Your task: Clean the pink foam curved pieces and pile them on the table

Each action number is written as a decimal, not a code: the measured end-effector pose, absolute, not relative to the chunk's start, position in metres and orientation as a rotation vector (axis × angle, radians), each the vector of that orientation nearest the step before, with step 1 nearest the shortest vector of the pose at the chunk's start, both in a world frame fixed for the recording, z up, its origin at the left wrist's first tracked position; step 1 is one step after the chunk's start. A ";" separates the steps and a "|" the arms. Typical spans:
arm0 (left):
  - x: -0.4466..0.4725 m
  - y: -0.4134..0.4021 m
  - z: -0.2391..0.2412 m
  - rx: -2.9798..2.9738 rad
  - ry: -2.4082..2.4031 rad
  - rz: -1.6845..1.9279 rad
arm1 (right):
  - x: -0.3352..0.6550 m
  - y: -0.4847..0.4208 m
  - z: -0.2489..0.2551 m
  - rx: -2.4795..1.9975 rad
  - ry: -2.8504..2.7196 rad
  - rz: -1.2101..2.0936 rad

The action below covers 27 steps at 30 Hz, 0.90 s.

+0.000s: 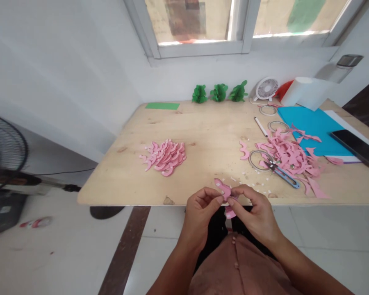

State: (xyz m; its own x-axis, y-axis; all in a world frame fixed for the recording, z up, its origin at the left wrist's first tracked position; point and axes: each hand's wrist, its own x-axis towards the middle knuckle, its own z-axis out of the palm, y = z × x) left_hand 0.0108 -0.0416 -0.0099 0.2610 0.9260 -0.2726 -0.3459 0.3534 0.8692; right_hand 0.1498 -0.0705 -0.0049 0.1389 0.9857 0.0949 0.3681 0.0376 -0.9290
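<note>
Both hands meet at the front edge of the table, pinching a curved pink paper piece (pixel 223 189) that carries small white squares. My left hand (pixel 204 209) is closed on its left side, thumb on top. On the other side my right hand (pixel 253 211) grips it between thumb and fingers. More pink paper shows below the fingertips; I cannot tell whether it is the same piece. A heap of similar curved pink cutouts (pixel 167 155) lies to the left on the table. Two curved pink pieces (pixel 244 150) lie beyond my right hand.
Blue-handled thread snips (pixel 284 174) rest against pink paper scraps (pixel 290 151) and a roll of tape (pixel 260 160). Behind are a white pen (pixel 260 126), blue sheets (pixel 313 127), a phone (pixel 356 147), a small fan (pixel 266 88), green paper figures (pixel 219 92) and a green strip (pixel 162 106).
</note>
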 end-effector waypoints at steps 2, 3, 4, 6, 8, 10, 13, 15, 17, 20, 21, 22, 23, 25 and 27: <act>0.011 -0.042 -0.011 0.799 0.939 0.995 | 0.149 -0.071 -0.005 -1.508 -1.430 0.762; 0.011 -0.042 -0.011 0.810 0.950 0.992 | 0.149 -0.072 -0.006 -1.514 -1.432 0.763; 0.011 -0.043 -0.012 0.822 0.962 0.990 | 0.149 -0.072 -0.006 -1.520 -1.422 0.777; 0.011 -0.043 -0.012 0.865 0.990 0.992 | 0.149 -0.071 -0.005 -1.521 -1.403 0.841; 0.011 -0.043 -0.013 0.942 1.031 1.011 | 0.149 -0.070 -0.004 -1.499 -1.382 0.926; 0.010 -0.043 -0.012 1.047 1.076 1.026 | 0.149 -0.070 -0.003 -1.476 -1.347 0.982; 0.010 -0.044 -0.010 1.181 1.128 1.018 | 0.149 -0.068 -0.003 -1.475 -1.270 0.966; 0.010 -0.045 -0.010 1.197 1.140 0.999 | 0.150 -0.067 -0.005 -1.455 -1.226 0.981; 0.010 -0.044 -0.009 1.128 1.106 0.963 | 0.150 -0.066 -0.006 -1.400 -1.156 1.081; 0.008 -0.043 -0.010 0.960 0.974 0.900 | 0.150 -0.066 -0.007 -1.328 -1.018 1.252; 0.008 -0.042 -0.010 0.921 0.936 0.887 | 0.150 -0.067 -0.007 -1.324 -0.995 1.275; 0.008 -0.041 -0.010 0.898 0.911 0.879 | 0.150 -0.067 -0.006 -1.331 -0.990 1.278; 0.008 -0.041 -0.009 0.886 0.901 0.878 | 0.150 -0.067 -0.006 -1.342 -1.001 1.269; 0.008 -0.040 -0.008 0.886 0.918 0.891 | 0.150 -0.068 -0.005 -1.362 -1.049 1.249; 0.009 -0.039 -0.007 0.899 0.947 0.904 | 0.151 -0.068 -0.006 -1.375 -1.112 1.227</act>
